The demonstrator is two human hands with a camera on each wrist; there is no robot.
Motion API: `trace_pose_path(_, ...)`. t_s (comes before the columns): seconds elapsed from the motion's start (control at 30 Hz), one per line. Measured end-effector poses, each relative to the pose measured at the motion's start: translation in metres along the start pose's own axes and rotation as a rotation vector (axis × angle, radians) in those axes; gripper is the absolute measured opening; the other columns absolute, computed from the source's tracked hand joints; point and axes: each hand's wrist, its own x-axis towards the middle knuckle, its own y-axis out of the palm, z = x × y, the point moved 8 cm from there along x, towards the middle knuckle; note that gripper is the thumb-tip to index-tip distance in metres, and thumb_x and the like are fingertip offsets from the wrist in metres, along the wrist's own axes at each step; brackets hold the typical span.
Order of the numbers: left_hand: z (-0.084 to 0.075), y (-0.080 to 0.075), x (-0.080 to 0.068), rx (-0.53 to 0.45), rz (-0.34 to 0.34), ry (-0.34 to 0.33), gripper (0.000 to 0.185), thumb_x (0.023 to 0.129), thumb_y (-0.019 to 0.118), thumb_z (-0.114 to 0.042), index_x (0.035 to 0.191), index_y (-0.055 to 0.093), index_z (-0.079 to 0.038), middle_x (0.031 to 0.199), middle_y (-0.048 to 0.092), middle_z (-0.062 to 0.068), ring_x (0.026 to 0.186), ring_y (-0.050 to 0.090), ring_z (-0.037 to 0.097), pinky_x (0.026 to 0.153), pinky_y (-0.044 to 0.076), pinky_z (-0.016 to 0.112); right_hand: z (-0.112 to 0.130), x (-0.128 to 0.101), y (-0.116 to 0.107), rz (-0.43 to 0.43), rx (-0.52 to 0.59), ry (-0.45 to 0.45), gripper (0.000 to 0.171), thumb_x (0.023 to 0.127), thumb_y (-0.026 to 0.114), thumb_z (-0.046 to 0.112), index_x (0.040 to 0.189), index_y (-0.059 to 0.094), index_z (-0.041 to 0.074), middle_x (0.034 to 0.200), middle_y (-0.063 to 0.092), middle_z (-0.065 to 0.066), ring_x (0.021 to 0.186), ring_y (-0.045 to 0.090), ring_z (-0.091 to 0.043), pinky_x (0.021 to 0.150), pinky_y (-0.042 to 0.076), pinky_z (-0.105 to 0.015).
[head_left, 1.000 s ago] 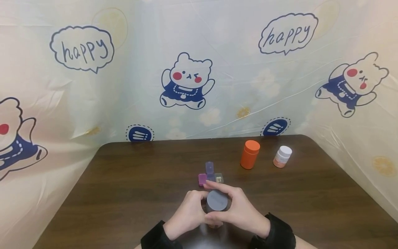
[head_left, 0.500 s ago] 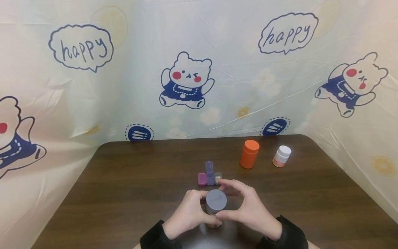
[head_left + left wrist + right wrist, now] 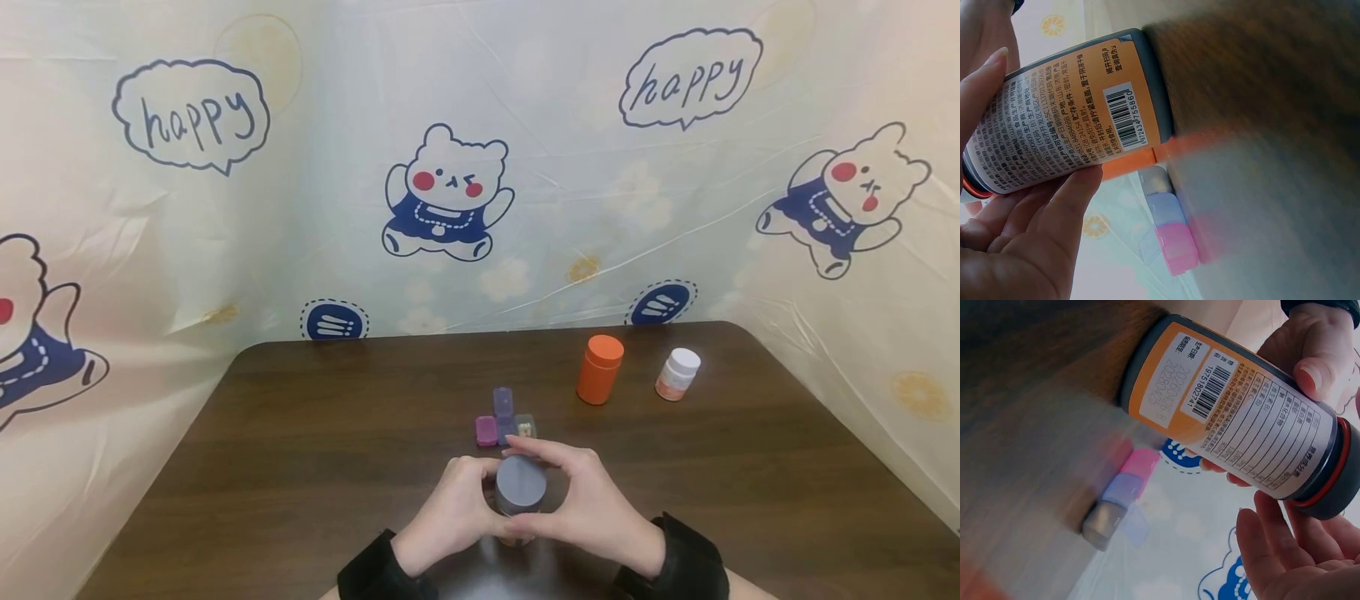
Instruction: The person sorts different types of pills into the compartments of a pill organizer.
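A dark bottle [image 3: 1054, 119] with an orange and white label stands upright near the table's front edge. My left hand [image 3: 453, 510] grips its body, thumb on the near side. Around the grey lid [image 3: 521, 482] curl the fingers and thumb of my right hand [image 3: 588, 504]. A red ring [image 3: 1329, 472] shows just under the lid in the right wrist view. Right behind the hands lies a small pill box with a pink compartment [image 3: 486, 431], a purple one whose flap [image 3: 503, 402] stands up, and a greyish one [image 3: 527, 427] with pale bits inside. My right fingertips overlap the box's front edge.
An orange bottle [image 3: 599, 371] and a smaller white bottle [image 3: 677, 375] with a pinkish label stand at the back right of the dark wooden table [image 3: 315, 433]. A printed curtain [image 3: 330, 208] hangs behind the table.
My right hand spread off the lid to the right half a second ago, then came back round it. My left hand stays on the bottle.
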Motion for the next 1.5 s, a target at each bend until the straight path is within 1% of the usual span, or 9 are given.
trace_pose_path(0.27,-0.003,0.0,0.001,-0.014,-0.034,0.013,0.04,0.064,0.101,-0.019,0.095,0.078,-0.01,0.09,0.08,0.0,0.08,0.061,-0.006,0.076,0.052,0.018,0.007,0.007,-0.004,-0.004,-0.084,-0.046,0.059,0.076,0.096,0.026,0.128,0.073,0.012,0.106,0.074,0.001,0.095,0.062,-0.001,0.083,0.058,-0.024)
trace_pose_path(0.53,-0.001,0.002,0.001,-0.08,0.018,-0.018,0.038,0.07,0.097,-0.014,0.103,0.078,-0.008,0.097,0.081,0.004,0.08,0.065,-0.005,0.076,0.054,0.017,0.023,0.022,-0.011,0.039,-0.112,-0.114,0.055,0.077,0.095,0.027,0.127,0.074,0.015,0.104,0.075,0.003,0.091,0.054,-0.003,0.073,0.051,-0.022)
trace_pose_path(0.63,-0.002,0.002,0.001,-0.062,0.01,-0.015,0.04,0.069,0.098,-0.015,0.102,0.078,-0.008,0.096,0.081,0.003,0.082,0.065,-0.005,0.077,0.055,0.018,0.028,0.028,-0.017,0.045,-0.076,-0.098,0.052,0.079,0.094,0.024,0.126,0.075,0.014,0.107,0.076,0.0,0.092,0.057,-0.004,0.074,0.052,-0.023)
trace_pose_path(0.8,-0.002,0.002,0.002,-0.03,-0.005,-0.014,0.048,0.066,0.1,-0.017,0.107,0.078,-0.008,0.098,0.081,0.001,0.089,0.068,-0.004,0.084,0.056,0.019,0.027,0.033,-0.038,0.004,-0.055,-0.049,0.044,0.085,0.089,0.017,0.126,0.075,0.01,0.114,0.076,-0.005,0.094,0.064,-0.006,0.078,0.057,-0.025)
trace_pose_path(0.93,-0.002,0.002,0.002,-0.034,-0.001,-0.013,0.051,0.065,0.1,-0.016,0.11,0.078,-0.006,0.102,0.082,0.002,0.096,0.073,0.006,0.086,0.057,0.02,0.016,0.031,-0.054,0.0,-0.067,0.031,0.045,0.093,0.081,0.018,0.135,0.069,0.01,0.114,0.073,-0.006,0.092,0.065,-0.006,0.079,0.058,-0.026)
trace_pose_path(1.03,-0.002,0.002,0.002,-0.02,-0.007,-0.009,0.054,0.064,0.101,-0.016,0.112,0.078,-0.005,0.103,0.082,0.005,0.099,0.075,0.012,0.087,0.057,0.02,0.008,0.027,-0.064,0.011,-0.066,0.076,0.045,0.095,0.078,0.018,0.137,0.066,0.011,0.112,0.071,-0.006,0.089,0.067,-0.005,0.078,0.058,-0.025)
trace_pose_path(1.23,-0.003,0.0,0.001,-0.009,-0.024,-0.01,0.056,0.063,0.102,-0.016,0.112,0.078,-0.004,0.104,0.082,0.007,0.099,0.074,0.014,0.086,0.056,0.02,-0.01,0.017,-0.078,0.01,-0.005,0.136,0.045,0.08,0.09,0.012,0.116,0.063,0.005,0.102,0.068,-0.01,0.081,0.068,-0.007,0.072,0.058,-0.025)
trace_pose_path(1.37,-0.003,-0.001,0.0,-0.017,-0.028,-0.011,0.056,0.063,0.102,-0.016,0.112,0.078,-0.004,0.104,0.082,0.008,0.098,0.074,0.014,0.085,0.056,0.019,-0.027,0.01,-0.083,-0.012,-0.079,0.162,0.051,0.071,0.097,0.016,0.107,0.062,0.008,0.099,0.069,-0.005,0.087,0.065,-0.006,0.079,0.054,-0.023)
trace_pose_path(1.5,-0.003,-0.001,0.0,-0.02,-0.026,-0.017,0.056,0.063,0.102,-0.015,0.112,0.078,-0.004,0.105,0.082,0.008,0.098,0.074,0.014,0.086,0.056,0.02,-0.046,0.0,-0.085,0.002,-0.156,0.193,0.052,0.07,0.098,0.022,0.11,0.066,0.011,0.099,0.071,0.001,0.09,0.064,-0.006,0.082,0.054,-0.024)
